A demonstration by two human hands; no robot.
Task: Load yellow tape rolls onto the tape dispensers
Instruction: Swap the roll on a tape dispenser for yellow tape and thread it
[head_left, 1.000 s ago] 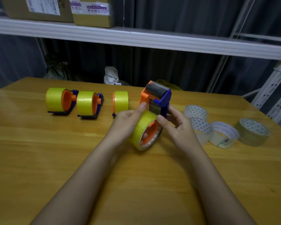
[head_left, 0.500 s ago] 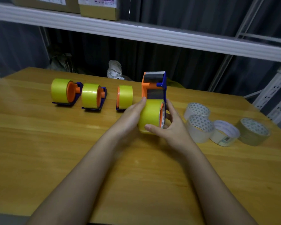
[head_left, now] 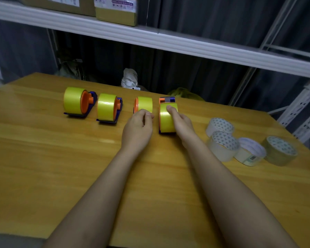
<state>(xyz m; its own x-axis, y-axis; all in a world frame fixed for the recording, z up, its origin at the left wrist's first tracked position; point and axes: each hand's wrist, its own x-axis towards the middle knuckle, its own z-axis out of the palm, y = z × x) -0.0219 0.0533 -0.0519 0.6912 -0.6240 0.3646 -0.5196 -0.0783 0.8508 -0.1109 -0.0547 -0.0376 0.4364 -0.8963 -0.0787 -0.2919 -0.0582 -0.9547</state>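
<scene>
Four yellow tape rolls stand in a row on the wooden table, each one on a dispenser. Your right hand holds the fourth yellow roll, with the thumb on top and the fingers hidden behind it. You seem to hold it like that to set it down straight in line with the others. Its dispenser is orange and blue and sits on the table under the roll. Your left hand is loosely curled and holds nothing. It is just in front of the third roll, maybe touching it, I cannot tell. Further left stand the first roll and the second roll. Some pale tape rolls wait on the right, kept apart. Boxes on the shelf have labels, but the writing is too blurry to read.
</scene>
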